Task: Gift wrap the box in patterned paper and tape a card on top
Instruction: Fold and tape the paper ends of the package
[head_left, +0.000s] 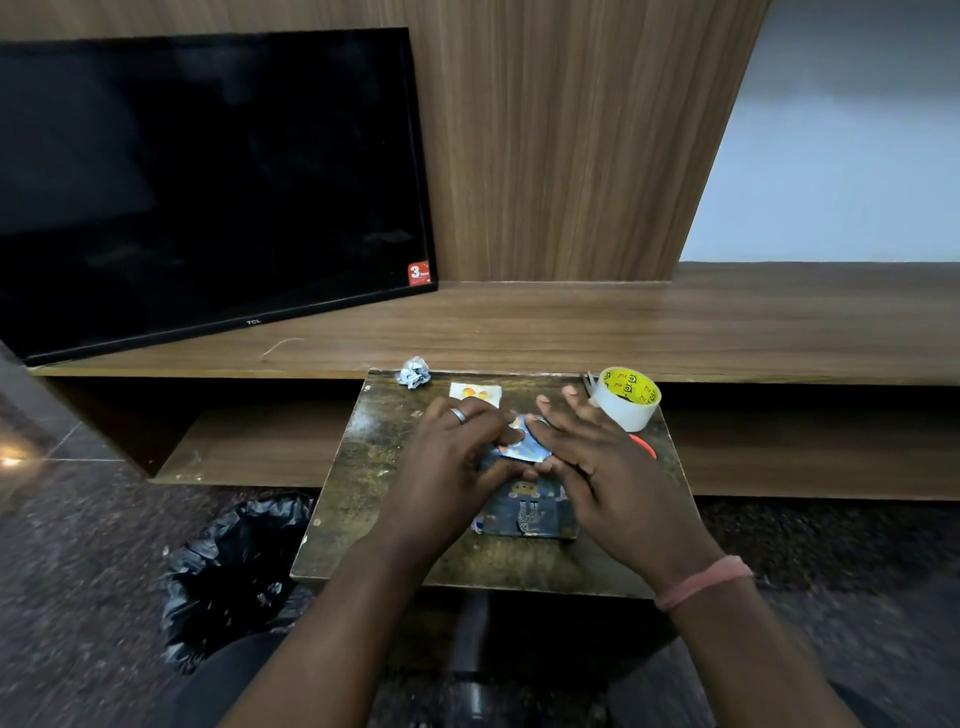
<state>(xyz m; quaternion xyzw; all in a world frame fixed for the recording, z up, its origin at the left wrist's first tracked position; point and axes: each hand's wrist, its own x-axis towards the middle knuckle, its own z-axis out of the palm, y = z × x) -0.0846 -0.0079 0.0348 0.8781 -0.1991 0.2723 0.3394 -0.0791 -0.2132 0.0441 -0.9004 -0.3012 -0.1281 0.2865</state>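
1. The box (524, 512), wrapped in dark patterned paper (519, 441) with a bear print on its near face, sat at the middle of the small worn table (363, 467), between the 2 hands.
2. At the far end of the box a loose flap of the paper, blue side showing, stood folded inward but not yet flat; no tape was visible on it.
3. The left hand (452, 457), a ring on 1 finger, had its fingers curled over the left side of the flap and appeared to pinch the paper against the box.
4. The right hand (592, 457) lay with fingers straight and spread, pressing down on the right side of the flap and grasping nothing.
5. Judgement: the step in hand was closing the end fold. To do it well, the side tucks should be creased hard against the box edge, the triangular flap drawn taut, and 1 hand kept on it while the other fetches tape.
6. The tape roll (626, 397) stood at the far right corner, near the right fingertips; an orange object just beside it was mostly hidden.
7. The card (475, 393) lay flat beyond the box, apart from it, with a crumpled paper scrap (414, 372) at the far edge.
8. A black bag (234, 577) sat on the floor to the left.
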